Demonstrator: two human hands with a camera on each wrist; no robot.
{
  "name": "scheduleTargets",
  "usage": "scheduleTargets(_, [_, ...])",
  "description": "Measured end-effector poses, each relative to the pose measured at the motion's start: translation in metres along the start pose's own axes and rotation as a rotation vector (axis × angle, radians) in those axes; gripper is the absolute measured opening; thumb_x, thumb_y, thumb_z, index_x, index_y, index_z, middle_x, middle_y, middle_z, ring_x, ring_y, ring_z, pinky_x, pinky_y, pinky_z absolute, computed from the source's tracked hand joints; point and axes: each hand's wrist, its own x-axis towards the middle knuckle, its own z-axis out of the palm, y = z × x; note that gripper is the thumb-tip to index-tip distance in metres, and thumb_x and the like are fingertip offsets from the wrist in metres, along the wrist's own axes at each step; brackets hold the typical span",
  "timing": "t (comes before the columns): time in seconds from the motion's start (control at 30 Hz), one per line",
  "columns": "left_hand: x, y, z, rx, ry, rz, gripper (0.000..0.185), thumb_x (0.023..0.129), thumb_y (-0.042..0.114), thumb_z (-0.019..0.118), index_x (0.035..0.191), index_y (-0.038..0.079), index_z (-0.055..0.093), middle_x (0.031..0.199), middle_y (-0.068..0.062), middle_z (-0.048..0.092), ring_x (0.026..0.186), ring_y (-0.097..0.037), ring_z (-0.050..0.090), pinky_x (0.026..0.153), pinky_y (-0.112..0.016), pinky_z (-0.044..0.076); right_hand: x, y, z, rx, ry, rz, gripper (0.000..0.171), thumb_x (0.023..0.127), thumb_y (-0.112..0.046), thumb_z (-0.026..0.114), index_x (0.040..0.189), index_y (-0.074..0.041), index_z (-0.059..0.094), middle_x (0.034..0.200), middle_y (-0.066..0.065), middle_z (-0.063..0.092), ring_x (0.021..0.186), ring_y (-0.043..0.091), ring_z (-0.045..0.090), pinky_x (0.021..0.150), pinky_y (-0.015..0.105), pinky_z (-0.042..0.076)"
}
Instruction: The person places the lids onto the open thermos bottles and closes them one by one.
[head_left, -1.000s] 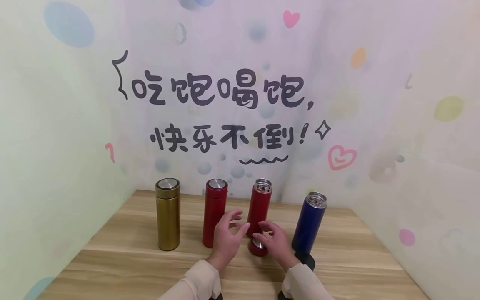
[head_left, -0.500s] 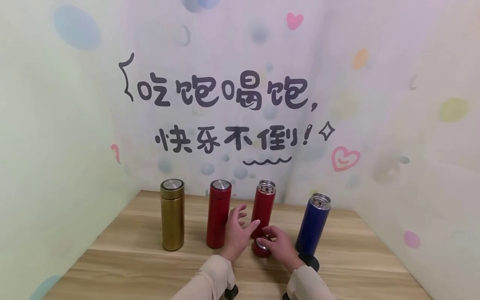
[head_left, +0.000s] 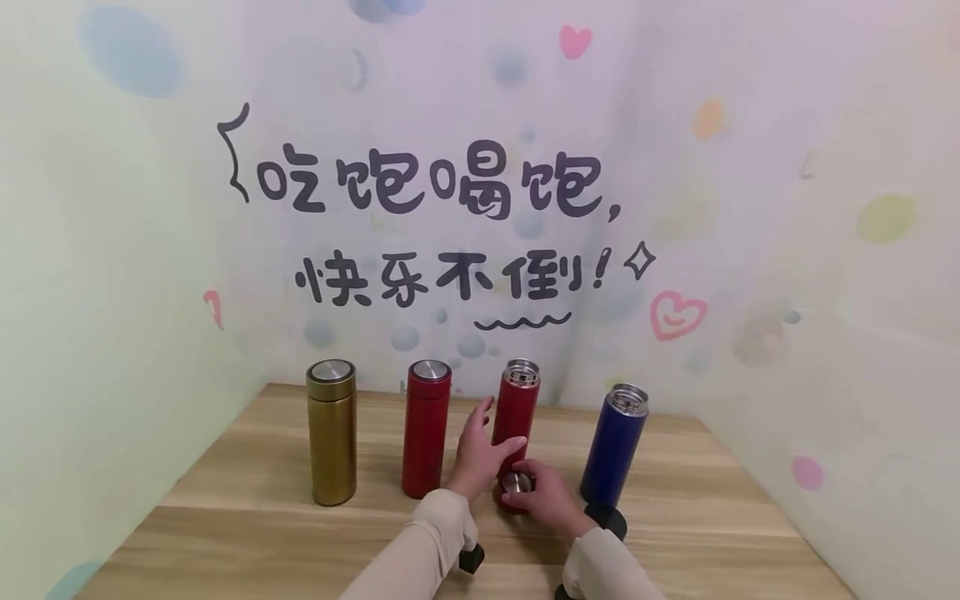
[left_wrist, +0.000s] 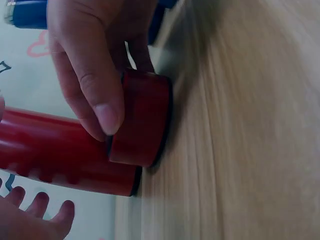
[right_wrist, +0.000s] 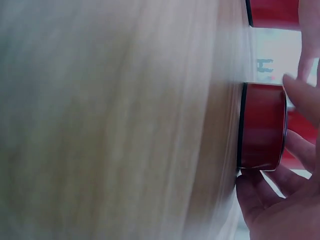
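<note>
My right hand (head_left: 553, 500) pinches the round red bottle lid (head_left: 516, 483), which has a steel top and sits low at the tabletop. In the left wrist view its thumb lies at the edge of the lid (left_wrist: 142, 120), the other fingers partly hidden behind. Directly behind the lid, a red thermos bottle (head_left: 517, 417) stands upright with its steel mouth uncovered. To that bottle's left is my left hand (head_left: 480, 457), fingers spread and thumb reaching across in front. The left wrist view shows those fingers (left_wrist: 37, 207) apart from the bottle.
A capped red thermos (head_left: 426, 442) and a capped gold thermos (head_left: 332, 450) stand to the left on the wooden table (head_left: 247, 525). On the right is a lidless blue thermos (head_left: 613, 450), with a black round object (head_left: 606, 520) in front. A printed wall rises behind.
My left hand has shifted right, from beside the capped red thermos toward the uncapped one. My right hand has closed its fingers on the lid. The head view has swayed slightly.
</note>
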Motion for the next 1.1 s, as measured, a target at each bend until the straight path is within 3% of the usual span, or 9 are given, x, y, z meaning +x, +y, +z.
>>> scheduleTargets(0.13, [0.007, -0.005, 0.002, 0.033, -0.045, -0.023, 0.086, 0.083, 0.025, 0.078, 0.152, 0.009, 0.028, 0.152, -0.015, 0.035, 0.134, -0.038, 0.038, 0.105, -0.058, 0.036, 0.001, -0.005, 0.001, -0.020, -0.027, 0.028, 0.046, 0.080, -0.019, 0.081, 0.117, 0.000, 0.062, 0.112, 0.013, 0.065, 0.099, 0.029, 0.059, 0.090, 0.053, 0.049])
scheduleTargets(0.27, [0.015, -0.008, 0.003, 0.028, -0.053, -0.050, 0.087, 0.084, 0.024, 0.078, 0.152, 0.010, 0.027, 0.149, -0.017, 0.039, 0.132, -0.037, 0.042, 0.104, -0.056, 0.038, 0.003, -0.008, 0.003, -0.035, -0.034, 0.047, 0.047, 0.080, -0.018, 0.081, 0.119, 0.000, 0.062, 0.115, 0.014, 0.064, 0.103, 0.031, 0.059, 0.092, 0.055, 0.047])
scheduleTargets(0.53, [0.020, -0.012, 0.003, 0.050, -0.046, -0.060, 0.074, 0.085, 0.025, 0.077, 0.146, 0.006, 0.039, 0.140, -0.018, 0.050, 0.124, -0.034, 0.051, 0.101, -0.053, 0.042, 0.003, -0.012, 0.004, -0.012, -0.051, 0.124, 0.045, 0.082, -0.017, 0.079, 0.121, -0.003, 0.061, 0.117, 0.013, 0.064, 0.104, 0.030, 0.058, 0.094, 0.056, 0.045])
scheduleTargets(0.9, [0.020, -0.012, 0.004, 0.084, -0.050, -0.040, 0.069, 0.084, 0.025, 0.078, 0.142, 0.007, 0.046, 0.133, -0.015, 0.057, 0.118, -0.031, 0.057, 0.097, -0.049, 0.047, -0.002, -0.004, 0.000, -0.112, -0.039, -0.019, 0.052, 0.075, -0.018, 0.085, 0.118, 0.000, 0.061, 0.112, 0.013, 0.064, 0.103, 0.031, 0.059, 0.092, 0.053, 0.047])
scheduleTargets(1.1, [0.021, -0.011, 0.001, 0.078, -0.074, -0.047, 0.069, 0.083, 0.026, 0.079, 0.141, 0.008, 0.046, 0.131, -0.015, 0.058, 0.116, -0.033, 0.057, 0.095, -0.051, 0.048, -0.006, 0.000, -0.007, -0.126, -0.059, -0.033, 0.050, 0.076, -0.016, 0.083, 0.119, -0.001, 0.062, 0.111, 0.010, 0.064, 0.103, 0.030, 0.059, 0.090, 0.052, 0.048])
